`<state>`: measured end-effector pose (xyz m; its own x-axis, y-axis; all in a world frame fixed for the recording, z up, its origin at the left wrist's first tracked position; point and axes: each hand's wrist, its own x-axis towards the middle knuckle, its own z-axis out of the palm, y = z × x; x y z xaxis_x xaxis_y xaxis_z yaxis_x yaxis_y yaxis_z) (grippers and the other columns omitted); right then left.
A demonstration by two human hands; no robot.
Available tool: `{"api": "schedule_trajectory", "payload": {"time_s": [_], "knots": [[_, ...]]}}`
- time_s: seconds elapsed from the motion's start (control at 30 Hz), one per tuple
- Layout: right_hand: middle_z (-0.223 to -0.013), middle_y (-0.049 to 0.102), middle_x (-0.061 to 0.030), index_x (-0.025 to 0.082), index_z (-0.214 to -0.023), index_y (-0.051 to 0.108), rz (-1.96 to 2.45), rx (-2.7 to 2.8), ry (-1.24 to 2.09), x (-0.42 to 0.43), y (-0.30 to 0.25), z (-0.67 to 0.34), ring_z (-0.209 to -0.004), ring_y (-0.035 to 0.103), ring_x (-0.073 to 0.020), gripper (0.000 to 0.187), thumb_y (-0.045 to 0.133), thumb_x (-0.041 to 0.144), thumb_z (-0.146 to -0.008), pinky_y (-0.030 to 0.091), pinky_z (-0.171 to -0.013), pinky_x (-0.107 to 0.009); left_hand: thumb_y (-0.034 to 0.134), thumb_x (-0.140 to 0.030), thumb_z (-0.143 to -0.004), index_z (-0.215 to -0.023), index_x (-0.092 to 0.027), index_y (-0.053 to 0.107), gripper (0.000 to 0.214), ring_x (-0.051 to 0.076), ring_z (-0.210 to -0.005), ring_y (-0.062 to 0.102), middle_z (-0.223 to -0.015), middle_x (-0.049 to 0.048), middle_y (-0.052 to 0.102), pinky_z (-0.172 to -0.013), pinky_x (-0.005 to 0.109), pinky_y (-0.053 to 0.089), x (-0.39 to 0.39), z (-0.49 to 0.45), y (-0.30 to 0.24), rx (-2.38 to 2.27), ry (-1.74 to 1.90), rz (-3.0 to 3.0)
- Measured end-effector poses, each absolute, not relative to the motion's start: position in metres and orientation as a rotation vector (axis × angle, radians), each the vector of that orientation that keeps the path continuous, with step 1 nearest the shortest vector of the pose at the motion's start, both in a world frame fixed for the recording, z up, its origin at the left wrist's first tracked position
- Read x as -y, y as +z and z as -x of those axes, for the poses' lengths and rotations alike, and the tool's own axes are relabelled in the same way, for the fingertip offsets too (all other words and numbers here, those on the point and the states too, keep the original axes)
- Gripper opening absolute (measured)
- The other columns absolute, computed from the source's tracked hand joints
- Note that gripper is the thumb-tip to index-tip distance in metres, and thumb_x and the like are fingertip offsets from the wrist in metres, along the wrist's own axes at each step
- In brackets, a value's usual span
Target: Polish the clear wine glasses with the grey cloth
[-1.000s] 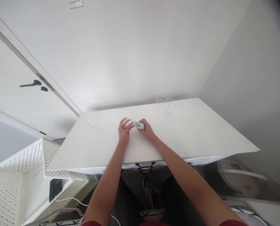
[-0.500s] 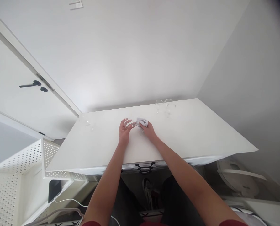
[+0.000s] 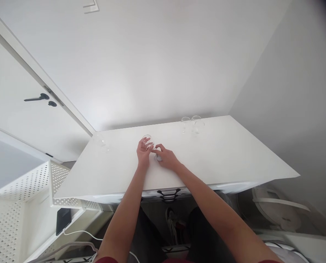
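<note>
My left hand (image 3: pixel 143 152) is wrapped round a small clear glass (image 3: pixel 147 140) that stands near the middle of the white table (image 3: pixel 234 153). My right hand (image 3: pixel 165 158) lies just right of it, fingers curled over a small grey cloth (image 3: pixel 158 157) pressed against the tabletop. Only a bit of the cloth shows under the fingers. The fingertips of the two hands nearly touch beside the glass.
Two more clear glasses (image 3: pixel 191 123) stand at the table's far edge, and another glass (image 3: pixel 100 140) stands at the far left corner. A white perforated rack (image 3: pixel 28 182) is at the left. A door with a dark handle (image 3: pixel 37 98) is beyond it.
My right hand has come down and nearer with the cloth, now mostly hidden under it. The glass in my left hand has turned from lying sideways to upright.
</note>
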<state>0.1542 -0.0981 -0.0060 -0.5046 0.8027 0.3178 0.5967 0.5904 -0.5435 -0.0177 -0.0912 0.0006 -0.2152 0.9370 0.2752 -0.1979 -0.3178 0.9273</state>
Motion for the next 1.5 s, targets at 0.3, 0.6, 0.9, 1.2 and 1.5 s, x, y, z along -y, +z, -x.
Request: {"api": "schedule_trajectory", "payload": {"time_s": [0.3,0.6,0.9,1.2,1.5], "knots": [[-0.136,0.064,-0.0089,0.029,-0.132,0.067,1.287,2.443,0.214,0.103,-0.012,-0.143,-0.104,0.062,-0.0263,0.05,0.061,0.019,-0.084,0.048,-0.085,-0.037,0.087,-0.04,-0.08,-0.135,-0.028,0.067,0.06,0.024,-0.109,0.067,-0.138,0.0139,0.065,-0.094,0.042,0.058,0.095,0.012,0.002,-1.01,1.508,-1.235],[-0.159,0.049,-0.0143,0.022,-0.135,0.064,1.824,2.164,0.273,0.101,-0.004,-0.159,-0.099,0.069,-0.0287,0.047,0.054,0.021,-0.089,0.051,-0.078,-0.039,0.078,-0.049,-0.087,-0.126,-0.029,0.065,0.045,0.021,-0.106,0.064,-0.143,0.0098,0.057,-0.087,0.034,0.053,0.086,0.014,-0.009,-1.129,1.531,-1.264],[-0.173,0.019,-0.0235,0.015,-0.158,0.04,2.239,1.96,0.359,0.085,0.001,-0.198,-0.101,0.074,-0.0285,0.062,0.046,0.029,-0.097,0.054,-0.082,-0.04,0.056,-0.056,-0.099,-0.093,-0.023,0.067,0.035,0.014,-0.082,0.055,-0.108,0.0057,0.061,-0.074,0.029,0.046,0.077,0.018,-0.019,-1.205,1.468,-1.175],[-0.173,0.022,-0.0225,0.017,-0.158,0.039,2.331,1.878,0.316,0.086,0.005,-0.205,-0.099,0.074,-0.0265,0.061,0.042,0.029,-0.098,0.054,-0.078,-0.037,0.056,-0.054,-0.099,-0.09,-0.023,0.067,0.034,0.014,-0.077,0.054,-0.1,0.006,0.06,-0.072,0.03,0.046,0.076,0.02,-0.022,-1.189,1.479,-1.159],[-0.171,0.028,-0.0215,0.017,-0.15,0.046,2.336,1.754,0.288,0.086,0.001,-0.208,-0.096,0.074,-0.0254,0.056,0.046,0.027,-0.095,0.053,-0.074,-0.035,0.057,-0.054,-0.098,-0.088,-0.022,0.067,0.035,0.014,-0.075,0.054,-0.102,0.0063,0.061,-0.071,0.03,0.046,0.077,0.019,-0.02,-1.177,1.482,-1.153]]}}
